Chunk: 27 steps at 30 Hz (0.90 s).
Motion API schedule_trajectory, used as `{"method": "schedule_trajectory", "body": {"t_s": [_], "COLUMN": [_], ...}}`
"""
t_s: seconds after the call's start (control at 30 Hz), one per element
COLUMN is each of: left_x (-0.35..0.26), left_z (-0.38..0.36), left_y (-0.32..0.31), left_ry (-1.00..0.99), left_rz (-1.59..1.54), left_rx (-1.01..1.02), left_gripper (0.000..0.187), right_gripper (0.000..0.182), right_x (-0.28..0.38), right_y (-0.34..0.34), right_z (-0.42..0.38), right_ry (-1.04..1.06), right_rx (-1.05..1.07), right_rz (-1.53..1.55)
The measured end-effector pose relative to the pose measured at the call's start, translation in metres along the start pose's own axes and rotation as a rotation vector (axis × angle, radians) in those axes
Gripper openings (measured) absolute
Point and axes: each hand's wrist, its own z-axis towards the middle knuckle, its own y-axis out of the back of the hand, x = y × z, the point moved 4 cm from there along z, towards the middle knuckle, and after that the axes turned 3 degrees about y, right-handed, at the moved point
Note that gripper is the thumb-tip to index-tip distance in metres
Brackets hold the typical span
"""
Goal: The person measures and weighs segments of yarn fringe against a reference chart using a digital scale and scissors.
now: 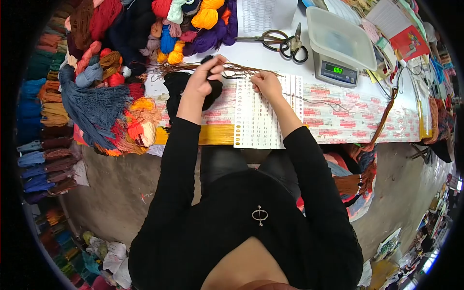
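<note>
My left hand (205,77) is closed, its curled fingers round some black yarn (209,60). Under and beside that wrist lies a loose heap of black yarn (176,87) on the table. My right hand (267,85) is in a pinch over the upper part of a white card with rows of holes (251,121). A thin dark thread (314,100) trails from near that hand to the right across the table; its end within the fingers is too small to make out clearly. Brown strands (237,67) lie just beyond both hands.
Black-handled scissors (273,41) and smaller snips (295,47) lie behind the hands. A scale (336,72) bearing a translucent tray (338,36) stands back right. Colourful yarn hanks (99,106) pile up at left. A brown hank (385,121) hangs over the front edge at right.
</note>
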Motion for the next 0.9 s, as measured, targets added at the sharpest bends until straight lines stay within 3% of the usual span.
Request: {"method": "schedule_trajectory", "body": {"t_s": [0.03,0.2,0.27,0.3,0.33,0.37,0.43,0.5,0.57,0.6,0.63,0.67,0.73,0.77,0.8,0.87,0.9], "left_x": [0.0,0.064,0.072,0.064,0.045,0.023,-0.024,-0.08,-0.142,-0.164,-0.177,-0.177,-0.16,-0.128,-0.099,-0.024,0.002], "left_z": [-0.002,0.012,0.019,0.019,0.019,0.009,-0.012,-0.032,-0.05,-0.062,-0.078,-0.093,-0.099,-0.103,-0.095,-0.089,-0.081], "left_y": [-0.005,-0.013,-0.003,0.002,0.013,0.016,0.028,0.059,0.105,0.128,0.139,0.133,0.123,0.068,0.054,-0.005,-0.011], "left_ry": [-0.049,0.044,0.06,-0.118,-0.137,-0.057,-0.128,-0.178,-0.263,-0.49,-0.654,-0.654,-0.575,-0.523,-0.368,-0.318,-0.184], "left_rz": [-0.143,0.927,1.243,1.102,1.213,1.057,0.489,0.18,-0.014,-0.047,0.201,0.299,0.464,0.448,0.381,0.284,0.308], "left_rx": [-0.031,-0.093,-0.166,-0.216,-0.369,-0.496,-0.485,-0.398,-0.136,-0.248,-0.599,-0.868,-0.701,-0.588,-0.432,-0.327,-0.171], "left_gripper": [0.016,0.024,0.019,0.023,0.023,0.02,0.012,0.018,0.018,0.024,0.032,0.036,0.036,0.024,0.026,0.03,0.033], "right_gripper": [0.019,0.013,0.017,0.019,0.022,0.025,0.026,0.027,0.028,0.029,0.029,0.029,0.025,0.024,0.021,0.017,0.015], "right_x": [-0.002,-0.007,-0.007,-0.006,-0.005,-0.004,-0.003,-0.003,-0.006,-0.005,-0.003,-0.002,-0.007,-0.009,0.001,0.038,0.05], "right_y": [-0.001,-0.003,-0.003,-0.003,-0.003,-0.002,-0.002,-0.004,-0.004,-0.003,-0.002,-0.001,-0.003,-0.005,-0.008,-0.02,-0.031], "right_z": [0.001,0.006,0.005,0.004,0.003,0.001,0.0,0.001,0.003,0.002,0.0,-0.002,0.002,0.004,-0.004,-0.035,-0.047], "right_ry": [0.008,-0.005,0.022,0.029,0.034,0.038,-0.014,-0.033,-0.025,-0.025,-0.025,-0.025,0.005,0.016,0.067,0.169,0.254], "right_rx": [0.021,0.156,0.145,0.121,0.098,0.079,0.063,0.059,0.056,0.058,0.059,0.06,0.02,0.003,0.002,0.017,0.064], "right_rz": [0.1,0.548,0.445,0.315,0.188,0.062,0.001,-0.04,-0.062,-0.041,-0.018,0.003,0.172,0.256,0.302,0.382,0.429]}}
